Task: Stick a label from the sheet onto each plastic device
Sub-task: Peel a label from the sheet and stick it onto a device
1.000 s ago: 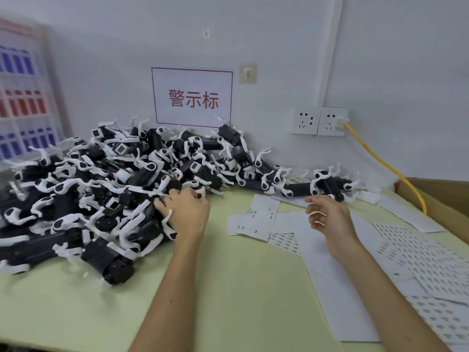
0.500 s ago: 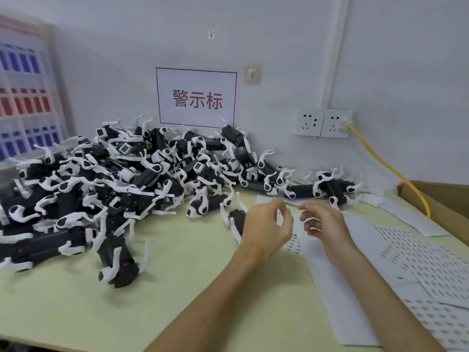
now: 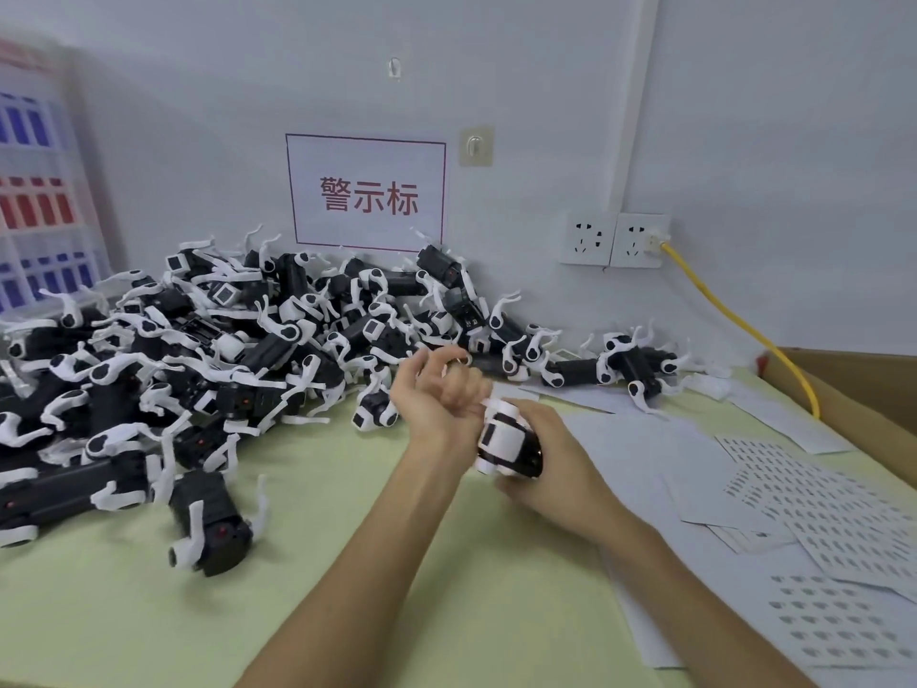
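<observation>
Between my two hands is a black and white plastic device point(image 3: 511, 439), held above the pale green table point(image 3: 347, 563). My right hand point(image 3: 556, 469) grips it from below and from the right. My left hand point(image 3: 436, 394) is turned palm up, its fingers curled against the device's white far end. Label sheets point(image 3: 818, 494) printed with rows of small dark labels lie on the table to the right of my hands. Whether a label is on the held device cannot be seen.
A large pile of black and white devices point(image 3: 198, 340) fills the left and back of the table. One device point(image 3: 213, 528) lies apart at the front left. A cardboard box point(image 3: 853, 389) stands at the right edge, and a yellow cable point(image 3: 734, 320) runs to the wall sockets point(image 3: 615, 238).
My left hand drew a device out of the pile and carried it right. My right hand came in and took hold of it; the left hand has turned palm up.
</observation>
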Tool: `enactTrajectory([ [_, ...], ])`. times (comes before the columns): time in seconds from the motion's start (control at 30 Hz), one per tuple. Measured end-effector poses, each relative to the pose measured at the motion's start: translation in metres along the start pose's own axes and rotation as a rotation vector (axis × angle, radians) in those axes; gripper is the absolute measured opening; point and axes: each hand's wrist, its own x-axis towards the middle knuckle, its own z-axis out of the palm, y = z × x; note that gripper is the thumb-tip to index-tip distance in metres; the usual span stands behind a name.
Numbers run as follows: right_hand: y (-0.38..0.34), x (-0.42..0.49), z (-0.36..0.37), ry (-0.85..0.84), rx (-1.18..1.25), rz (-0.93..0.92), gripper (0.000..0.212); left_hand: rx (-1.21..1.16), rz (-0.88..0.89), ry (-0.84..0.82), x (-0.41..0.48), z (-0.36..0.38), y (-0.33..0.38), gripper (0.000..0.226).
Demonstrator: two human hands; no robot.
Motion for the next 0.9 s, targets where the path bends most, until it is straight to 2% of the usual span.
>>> enactTrajectory([
  [0.1,-0.001,0.006,-0.002,0.201,-0.102,-0.109,0.059,-0.295,-0.125,0.146,0.008,-0.014,0.008,0.032],
  [0.2,-0.001,0.006,-0.012,0.235,-0.068,-0.093,0.055,-0.253,-0.126,0.195,0.016,-0.023,0.014,0.032],
  [0.27,0.001,0.005,-0.019,0.271,-0.053,-0.05,0.049,0.062,-0.092,0.205,0.023,-0.025,0.02,0.032],
  [0.37,0.001,0.006,-0.03,0.353,0.101,0.113,0.036,0.859,-0.023,0.183,0.026,-0.028,0.019,0.017],
  [0.43,0.002,0.008,-0.035,0.398,0.215,0.191,0.022,1.136,-0.115,0.061,0.024,-0.031,0.015,0.014],
  [0.5,0.003,0.009,-0.038,0.423,0.335,0.287,0.017,1.256,-0.291,-0.161,0.02,-0.032,0.01,0.019],
  [0.57,0.005,0.01,-0.039,0.424,0.414,0.359,0.027,1.273,-0.384,-0.359,0.016,-0.03,0.002,0.024],
  [0.63,0.004,0.011,-0.037,0.395,0.437,0.383,0.032,1.177,-0.373,-0.419,0.011,-0.027,-0.009,0.037],
  [0.77,0.0,0.012,-0.029,0.272,0.506,0.4,0.021,0.942,-0.336,-0.329,0.005,-0.018,-0.024,0.049],
  [0.9,-0.006,0.011,-0.026,0.155,0.595,0.327,0.012,0.763,-0.335,-0.306,0.001,-0.02,-0.024,0.042],
])
